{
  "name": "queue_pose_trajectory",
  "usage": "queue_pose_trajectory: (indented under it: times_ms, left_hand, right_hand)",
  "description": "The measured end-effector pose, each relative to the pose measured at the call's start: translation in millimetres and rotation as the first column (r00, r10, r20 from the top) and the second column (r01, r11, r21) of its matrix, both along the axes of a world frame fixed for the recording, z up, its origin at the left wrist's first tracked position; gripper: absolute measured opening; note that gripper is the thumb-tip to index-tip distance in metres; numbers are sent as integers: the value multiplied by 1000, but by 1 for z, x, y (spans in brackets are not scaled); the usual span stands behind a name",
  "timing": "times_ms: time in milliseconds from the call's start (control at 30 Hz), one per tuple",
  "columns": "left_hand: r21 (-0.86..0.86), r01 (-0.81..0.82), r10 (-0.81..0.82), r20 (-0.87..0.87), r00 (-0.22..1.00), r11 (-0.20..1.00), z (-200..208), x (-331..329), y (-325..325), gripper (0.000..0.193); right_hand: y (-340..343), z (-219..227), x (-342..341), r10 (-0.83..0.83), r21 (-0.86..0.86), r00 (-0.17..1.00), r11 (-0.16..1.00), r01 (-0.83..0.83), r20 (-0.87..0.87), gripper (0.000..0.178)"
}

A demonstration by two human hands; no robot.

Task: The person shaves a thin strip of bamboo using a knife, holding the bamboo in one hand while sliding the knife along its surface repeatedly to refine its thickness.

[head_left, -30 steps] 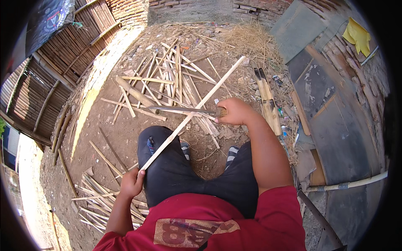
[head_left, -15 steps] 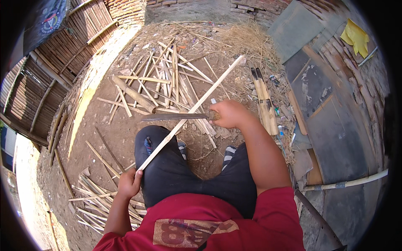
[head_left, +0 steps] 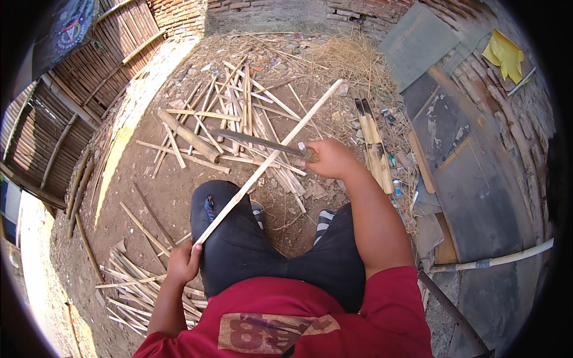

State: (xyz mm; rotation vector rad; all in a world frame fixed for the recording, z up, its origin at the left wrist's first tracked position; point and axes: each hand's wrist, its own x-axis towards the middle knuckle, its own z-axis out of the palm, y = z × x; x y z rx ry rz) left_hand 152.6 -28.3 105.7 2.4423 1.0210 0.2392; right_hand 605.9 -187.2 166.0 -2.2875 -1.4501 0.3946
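Nearest, at 6 o'clock, a red shirt (head_left: 280,322) and dark trousers (head_left: 262,256) are seen; the person is seated over bare earth. At 7 o'clock the left hand (head_left: 183,262) is closed around the near end of a long pale bamboo strip (head_left: 268,161). The strip's long axis is run from that hand up toward 1 o'clock, its far end lying well out over the ground. Near centre, the right hand (head_left: 331,158) is wrapped shut on the handle of a long dark blade (head_left: 256,142). The blade is pointed toward 10 o'clock and is laid across the strip at about mid-length; the right hand is the nearer to that crossing. Whether edge and strip touch cannot be told. Beyond, at 12 o'clock, scattered split bamboo (head_left: 239,113) is noted; more slats (head_left: 131,280) lie at 8 o'clock.
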Motion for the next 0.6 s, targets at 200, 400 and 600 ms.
queue_pose_trajectory:
  times_ms: [200,400,600]
  left_hand:
    - [53,-15,13,29,999,999,-3,-6,-1,49]
    - [15,-12,12,13,1000,1000,2,-3,2,49]
    - [-32,5,-5,10,1000,999,6,6,5,49]
  right_hand:
    - [3,3,6,42,-3,998,999,-42,-39,58]
    - [-6,-12,44,-425,183,895,877,444,-134,58]
    - [-14,14,22,-141,87,986,985,149,-92,55]
